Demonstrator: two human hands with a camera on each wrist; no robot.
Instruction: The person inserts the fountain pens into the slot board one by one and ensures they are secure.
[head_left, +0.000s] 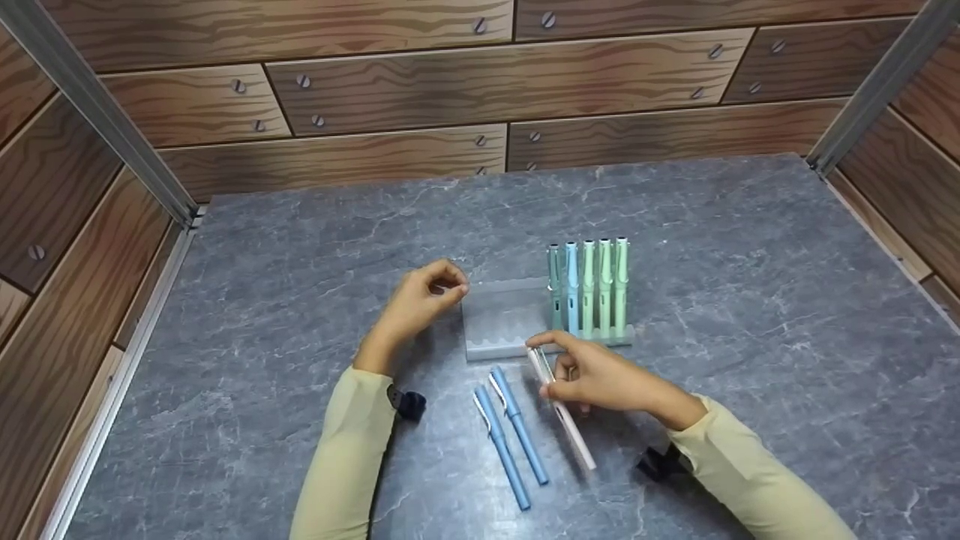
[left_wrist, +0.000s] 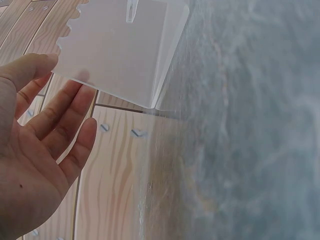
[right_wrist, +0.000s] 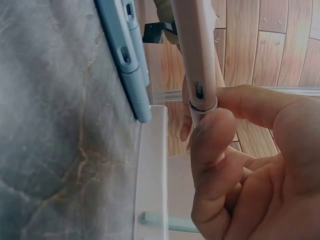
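My right hand (head_left: pixel 600 373) pinches a pale pink pen (head_left: pixel 574 431) between thumb and fingers, tilted over the table in front of the rack. With thumb and index finger, my left hand (head_left: pixel 420 300) pinches the back left corner of a clear pen rack (head_left: pixel 499 319); its notched edge shows in the left wrist view, the rack (left_wrist: pixel 120 55) beside the fingertips. Several pens stand side by side at the rack's right end: a dark green pen (head_left: pixel 555 289), a light blue pen (head_left: pixel 572 285) and light green pens (head_left: pixel 604 285).
Two blue pens, one nearer the left (head_left: pixel 502 450) and one beside it (head_left: pixel 521 427), lie on the grey marbled table (head_left: pixel 300 247) between the forearms. Wood-patterned walls (head_left: pixel 390 90) and metal posts (head_left: pixel 112 112) enclose the table.
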